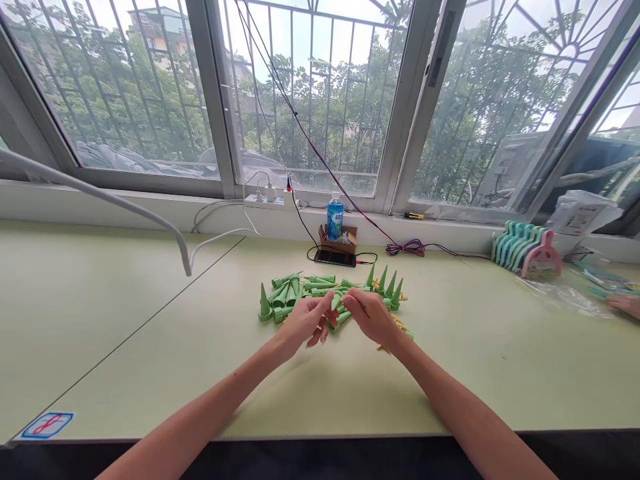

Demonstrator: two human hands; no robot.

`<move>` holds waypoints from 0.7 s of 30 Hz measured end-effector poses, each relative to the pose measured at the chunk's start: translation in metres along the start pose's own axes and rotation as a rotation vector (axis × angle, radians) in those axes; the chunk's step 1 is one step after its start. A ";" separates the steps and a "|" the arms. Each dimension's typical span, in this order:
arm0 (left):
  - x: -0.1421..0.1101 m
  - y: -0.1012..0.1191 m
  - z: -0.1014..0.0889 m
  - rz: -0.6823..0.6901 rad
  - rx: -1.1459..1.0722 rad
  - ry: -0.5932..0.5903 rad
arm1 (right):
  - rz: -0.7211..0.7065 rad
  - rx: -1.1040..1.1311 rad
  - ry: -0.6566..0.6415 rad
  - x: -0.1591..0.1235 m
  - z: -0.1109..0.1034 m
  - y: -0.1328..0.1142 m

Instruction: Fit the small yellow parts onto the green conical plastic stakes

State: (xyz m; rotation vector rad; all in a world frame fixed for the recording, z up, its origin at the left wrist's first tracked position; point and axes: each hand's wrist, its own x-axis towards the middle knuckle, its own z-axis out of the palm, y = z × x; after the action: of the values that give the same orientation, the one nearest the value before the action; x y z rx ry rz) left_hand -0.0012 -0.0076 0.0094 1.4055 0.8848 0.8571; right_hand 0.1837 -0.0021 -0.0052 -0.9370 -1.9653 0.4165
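Note:
My left hand (310,320) grips a green plastic cone (336,301) between thumb and fingers, its tip pointing toward me. Close beside it, my right hand (369,312) is closed in a pinch at the cone's right side; whatever its fingertips hold is hidden. Behind and around both hands lies a pile of similar green cones (290,292), many on their sides. One upright cone (265,305) stands at the left end. Several more upright cones (390,285) form a group at the right. Small yellow pieces (399,323) lie among the cones and by my right wrist.
Behind the pile are a phone (335,258) on a cable and a blue bottle (335,219) in a cardboard box (350,241). Coiled wire (406,248) and children's hangers (520,248) lie further right. Another person's hand (625,304) is at the right edge. A white tube (125,201) crosses the left.

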 end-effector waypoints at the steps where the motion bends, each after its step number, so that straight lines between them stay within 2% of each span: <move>1: 0.000 0.000 0.000 -0.012 -0.012 -0.008 | -0.005 0.006 -0.012 0.000 0.000 0.000; 5: -0.001 0.001 -0.004 -0.028 -0.010 -0.056 | -0.004 0.048 -0.043 -0.001 0.000 -0.002; 9: -0.002 0.000 -0.006 0.006 0.027 -0.035 | 0.029 0.077 -0.046 -0.002 0.003 -0.001; 16: -0.004 -0.006 -0.002 0.305 0.316 0.080 | 0.123 0.101 0.015 -0.001 0.007 0.002; 21: -0.004 -0.008 0.000 0.345 0.377 0.131 | 0.130 0.099 0.010 0.000 0.006 0.001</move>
State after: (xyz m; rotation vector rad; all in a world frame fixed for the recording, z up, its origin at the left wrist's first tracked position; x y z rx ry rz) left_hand -0.0030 -0.0110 0.0016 1.8843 0.9518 1.0908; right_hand 0.1788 -0.0008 -0.0094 -1.0047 -1.8627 0.5763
